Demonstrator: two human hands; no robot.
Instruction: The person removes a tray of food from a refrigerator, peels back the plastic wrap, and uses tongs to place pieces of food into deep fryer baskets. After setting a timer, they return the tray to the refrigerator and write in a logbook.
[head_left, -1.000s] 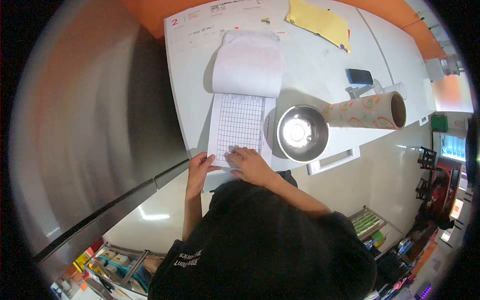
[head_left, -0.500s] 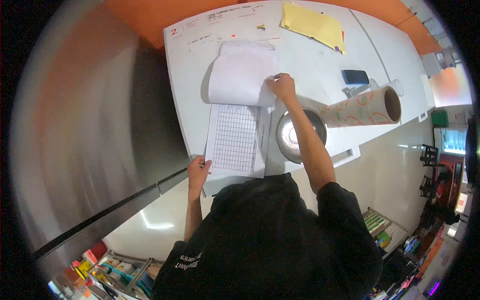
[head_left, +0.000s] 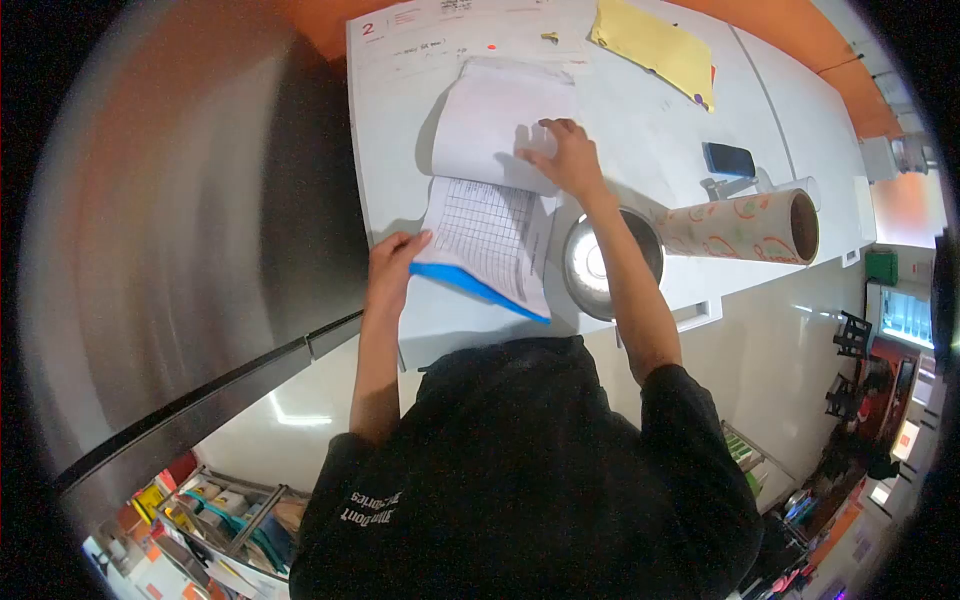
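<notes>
A stack of papers lies on the white table, its top sheets [head_left: 480, 120] folded back and blank side up. Below them shows a sheet with a printed grid [head_left: 485, 225]. My left hand [head_left: 393, 262] pinches the stack's left edge, and the near end is raised, with a blue backing [head_left: 478, 290] visible beneath. Over the folded-back sheets, my right hand [head_left: 573, 162] hovers with fingers apart and casts a shadow on them. Under my right forearm sits a round metal bowl [head_left: 588, 268].
Right of the bowl lies a marked cardboard tube [head_left: 735, 228], with a dark phone [head_left: 730, 160] and a clear glass [head_left: 810, 187] behind it. A yellow envelope [head_left: 650, 50] lies at the table's far side. A steel surface [head_left: 210, 250] borders the table on the left.
My left hand has moved up and away from me, raising the near end of the stack so the blue backing shows. My right hand has left the folded sheets' right edge and opened.
</notes>
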